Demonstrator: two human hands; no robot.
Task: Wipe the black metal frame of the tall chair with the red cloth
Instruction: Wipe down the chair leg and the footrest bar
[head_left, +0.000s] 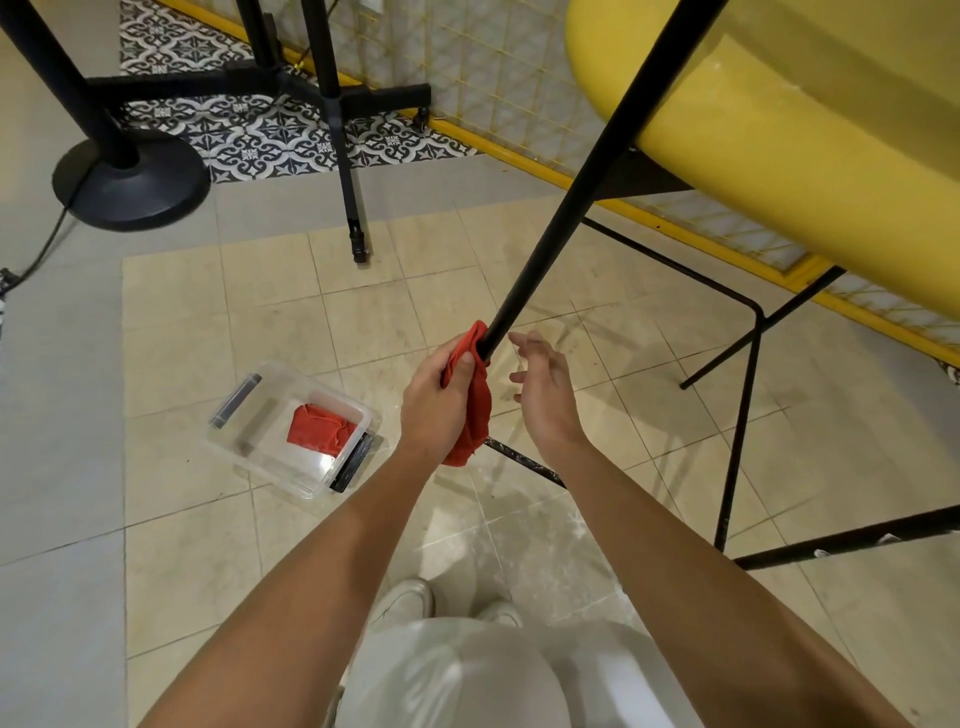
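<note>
The tall chair has a yellow seat (789, 135) at the upper right and a black metal frame. Its near leg (582, 176) slants down from the top toward the middle. My left hand (439, 400) grips the red cloth (478, 400), which is wrapped around the lower part of that leg; a loose end hangs below my fist. My right hand (548, 389) hovers just right of the leg with fingers relaxed, holding nothing. A lower crossbar (524, 460) shows beneath the cloth.
A clear plastic box (291, 428) with a second red cloth (319, 428) lies on the tiled floor to the left. A black round stand base (130, 179) and tripod legs (353, 208) stand behind it. Other chair legs (743, 415) lie right.
</note>
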